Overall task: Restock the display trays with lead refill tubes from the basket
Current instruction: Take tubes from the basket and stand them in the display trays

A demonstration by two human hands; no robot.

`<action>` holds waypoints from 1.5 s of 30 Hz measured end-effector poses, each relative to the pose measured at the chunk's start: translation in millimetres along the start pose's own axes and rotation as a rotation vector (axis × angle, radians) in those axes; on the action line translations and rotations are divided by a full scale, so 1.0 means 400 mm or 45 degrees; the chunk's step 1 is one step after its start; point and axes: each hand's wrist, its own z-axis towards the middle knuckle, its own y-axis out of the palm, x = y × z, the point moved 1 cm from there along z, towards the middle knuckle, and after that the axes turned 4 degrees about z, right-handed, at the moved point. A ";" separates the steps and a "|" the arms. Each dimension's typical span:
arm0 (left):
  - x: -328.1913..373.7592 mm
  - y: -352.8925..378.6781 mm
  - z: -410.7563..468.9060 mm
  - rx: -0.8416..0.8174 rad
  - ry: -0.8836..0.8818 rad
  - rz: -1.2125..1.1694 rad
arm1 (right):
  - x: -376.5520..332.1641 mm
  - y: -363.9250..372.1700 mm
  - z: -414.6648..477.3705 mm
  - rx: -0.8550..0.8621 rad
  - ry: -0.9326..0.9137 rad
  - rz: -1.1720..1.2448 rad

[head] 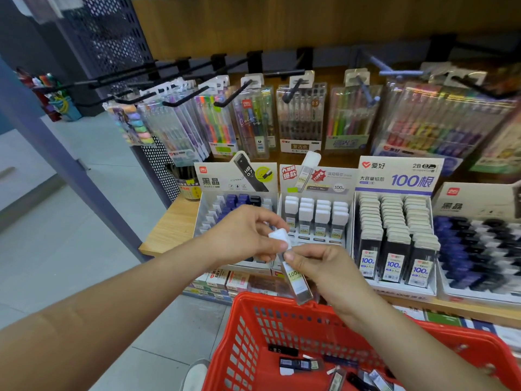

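A clear lead refill tube (294, 277) with a white cap is held above the red basket (253, 328), tilted, cap up. My left hand (242, 235) pinches the white cap end. My right hand (318, 266) pinches the tube body just below the cap. Several more tubes (304, 364) lie on the basket floor. Behind my hands stands the white-capped tube tray (315, 221), with bare slots along its front row. Left of it is the blue and black tube tray (225, 210), partly hidden by my left hand.
Two more trays stand to the right: one with grey-capped "100" tubes (394, 238) and one with dark blue tubes (479, 249). Pen packs (301, 119) hang on black hooks above. The wooden shelf edge (169, 230) ends at the left by a grey post.
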 end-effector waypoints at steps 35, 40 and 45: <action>-0.049 0.039 0.202 0.490 0.514 0.902 | 0.131 -0.117 0.000 -0.160 -0.186 -1.652; -0.075 0.031 0.202 0.489 0.588 0.994 | 0.133 -0.119 -0.002 -0.160 -0.200 -1.640; -0.076 0.033 0.220 0.527 0.612 1.061 | 0.130 -0.119 -0.005 -0.162 -0.230 -1.645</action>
